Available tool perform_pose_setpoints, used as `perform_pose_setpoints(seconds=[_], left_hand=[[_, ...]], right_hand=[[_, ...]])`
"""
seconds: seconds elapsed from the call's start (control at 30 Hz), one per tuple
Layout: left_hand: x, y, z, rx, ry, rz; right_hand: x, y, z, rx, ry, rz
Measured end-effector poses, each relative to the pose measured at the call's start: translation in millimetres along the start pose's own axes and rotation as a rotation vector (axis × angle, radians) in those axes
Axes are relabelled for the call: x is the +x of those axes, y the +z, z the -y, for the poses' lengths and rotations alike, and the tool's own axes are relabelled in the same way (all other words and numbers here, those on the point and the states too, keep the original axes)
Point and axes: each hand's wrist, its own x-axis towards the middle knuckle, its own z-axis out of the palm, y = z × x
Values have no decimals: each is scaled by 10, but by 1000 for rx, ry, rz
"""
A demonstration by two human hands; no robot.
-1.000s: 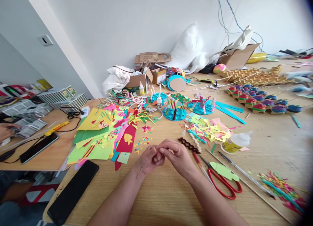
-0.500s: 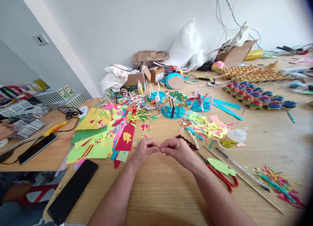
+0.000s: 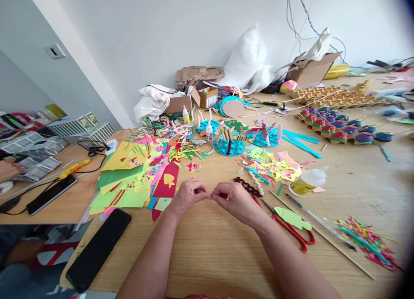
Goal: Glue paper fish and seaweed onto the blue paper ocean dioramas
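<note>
Above the middle of the table, my left hand (image 3: 193, 196) and my right hand (image 3: 231, 200) meet at the fingertips, each closed in a pinch. Whatever lies between the fingers is too small or hidden to make out. To the left of my left hand is a red card (image 3: 165, 180) with a yellow paper fish on it. Right of my right hand lie brown wavy pipe cleaners (image 3: 248, 187) and red-handled scissors (image 3: 293, 234), with a green paper fish (image 3: 293, 218) over the blades.
Coloured paper sheets (image 3: 121, 178), a black phone (image 3: 98, 249) and another person's hand (image 3: 9, 172) are on the left. Blue egg-carton bases (image 3: 229, 147), yellow-green scraps (image 3: 274, 165) and a plastic cup (image 3: 307, 182) stand beyond. A pen (image 3: 320, 221) and wooden stick (image 3: 336, 243) lie right.
My hands stay together at the fingertips, with the fingers curled slightly differently. The left hand has shifted a little left. The view has moved slightly.
</note>
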Motion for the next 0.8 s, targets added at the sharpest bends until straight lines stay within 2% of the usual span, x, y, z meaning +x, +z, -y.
perform_pose_setpoints(seconds=[0.17,0.33,0.47,0.57,0.8], left_hand=[[-13,9,20,-17,44,-21],[-25,14,2,-59,114,-118],[-38,4,-7,-94,111,-133],[-45,-2,1,-100,94,-130],[-34,1,21,-26,96,-112]], right_hand=[[3,16,-10,173,49,28],[4,64,-53,604,182,102],[6,46,-48,841,222,152],[5,19,-52,882,230,172],[8,22,-92,801,221,165]])
